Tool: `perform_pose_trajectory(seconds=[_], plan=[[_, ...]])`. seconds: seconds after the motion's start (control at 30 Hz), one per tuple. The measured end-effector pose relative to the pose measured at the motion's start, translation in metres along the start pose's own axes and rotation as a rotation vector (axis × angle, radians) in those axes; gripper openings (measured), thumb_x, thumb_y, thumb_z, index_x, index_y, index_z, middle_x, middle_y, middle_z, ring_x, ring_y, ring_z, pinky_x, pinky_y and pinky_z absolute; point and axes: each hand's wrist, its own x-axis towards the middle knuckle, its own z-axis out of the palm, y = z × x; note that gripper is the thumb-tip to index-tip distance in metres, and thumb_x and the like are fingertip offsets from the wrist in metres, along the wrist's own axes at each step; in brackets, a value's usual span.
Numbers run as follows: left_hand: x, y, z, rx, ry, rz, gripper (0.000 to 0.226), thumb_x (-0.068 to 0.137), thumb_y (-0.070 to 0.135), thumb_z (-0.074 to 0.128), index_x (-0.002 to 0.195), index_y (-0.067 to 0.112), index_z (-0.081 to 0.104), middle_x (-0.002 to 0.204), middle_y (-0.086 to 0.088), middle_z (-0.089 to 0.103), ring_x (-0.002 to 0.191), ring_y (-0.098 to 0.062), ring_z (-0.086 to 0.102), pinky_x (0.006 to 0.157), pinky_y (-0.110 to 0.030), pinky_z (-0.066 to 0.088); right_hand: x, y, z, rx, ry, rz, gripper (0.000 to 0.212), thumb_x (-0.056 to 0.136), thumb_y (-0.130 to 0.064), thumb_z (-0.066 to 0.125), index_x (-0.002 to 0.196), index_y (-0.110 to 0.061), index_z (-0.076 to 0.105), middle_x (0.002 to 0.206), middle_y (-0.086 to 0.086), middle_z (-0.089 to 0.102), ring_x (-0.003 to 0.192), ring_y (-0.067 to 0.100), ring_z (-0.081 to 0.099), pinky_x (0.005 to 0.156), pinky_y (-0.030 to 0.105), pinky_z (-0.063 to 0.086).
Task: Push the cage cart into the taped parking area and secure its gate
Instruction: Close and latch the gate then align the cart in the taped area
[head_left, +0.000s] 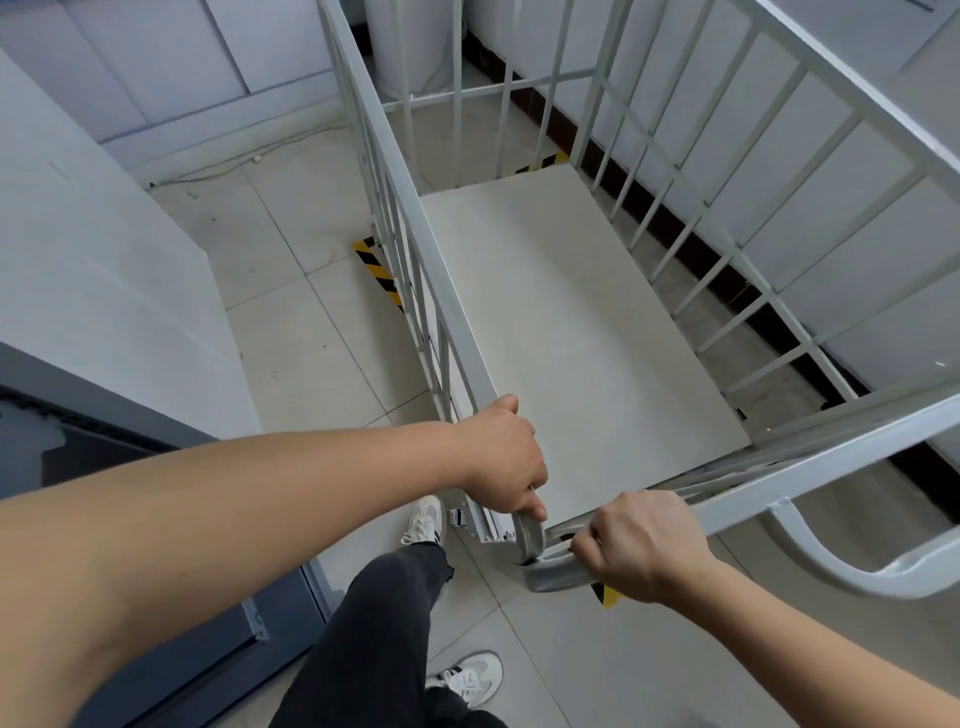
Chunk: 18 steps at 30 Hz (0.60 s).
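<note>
A white metal cage cart (395, 171) with barred sides and a pale flat floor (561, 322) stands in front of me, its right side close to a wall. My left hand (501, 457) grips the near end of the cart's left side rail. My right hand (641, 545) is shut on the near gate (810, 467), at its left end by the corner latch (530, 540). Yellow-and-black floor tape shows left of the cart (376, 270), behind its far end (543, 162) and under my right wrist (608, 595). The cart holds nothing.
A white wall panel (93, 291) and a dark grey cabinet (156, 571) stand to my left. A curved white handle (852, 561) sticks out from the gate toward me. My legs and white shoes (472, 675) are on the tiled floor. A cable (218, 169) runs along the far wall.
</note>
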Motion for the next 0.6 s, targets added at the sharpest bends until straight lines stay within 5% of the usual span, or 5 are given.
perform_pose_trajectory(seconds=[0.17, 0.4, 0.6], plan=[[0.0007, -0.0009, 0.0018, 0.021, 0.036, 0.023, 0.045, 0.095, 0.06, 0.032, 0.072, 0.025, 0.049, 0.087, 0.006, 0.068, 0.093, -0.019, 0.054, 0.082, -0.039, 0.023, 0.0008, 0.0003, 0.0012, -0.017, 0.016, 0.007, 0.046, 0.082, -0.043, 0.032, 0.06, -0.006, 0.049, 0.053, 0.011, 0.04, 0.052, 0.03, 0.042, 0.044, 0.029, 0.022], [0.0028, 0.0002, 0.0016, 0.033, 0.029, 0.019, 0.045, 0.095, 0.06, 0.032, 0.074, 0.025, 0.051, 0.085, 0.005, 0.067, 0.094, -0.021, 0.055, 0.081, -0.039, 0.022, 0.002, 0.0021, 0.0075, -0.007, 0.048, -0.009, 0.046, 0.076, -0.042, 0.025, 0.057, -0.005, 0.044, 0.049, 0.012, 0.036, 0.04, 0.021, 0.027, 0.042, 0.03, 0.019], [0.0019, 0.0001, 0.0015, 0.031, 0.046, 0.027, 0.043, 0.095, 0.059, 0.033, 0.075, 0.026, 0.051, 0.086, 0.005, 0.068, 0.092, -0.02, 0.054, 0.079, -0.039, 0.02, 0.0017, 0.0025, 0.0066, 0.011, 0.044, -0.015, 0.045, 0.082, -0.041, 0.031, 0.055, -0.006, 0.042, 0.049, 0.01, 0.035, 0.05, 0.028, 0.039, 0.043, 0.03, 0.02]])
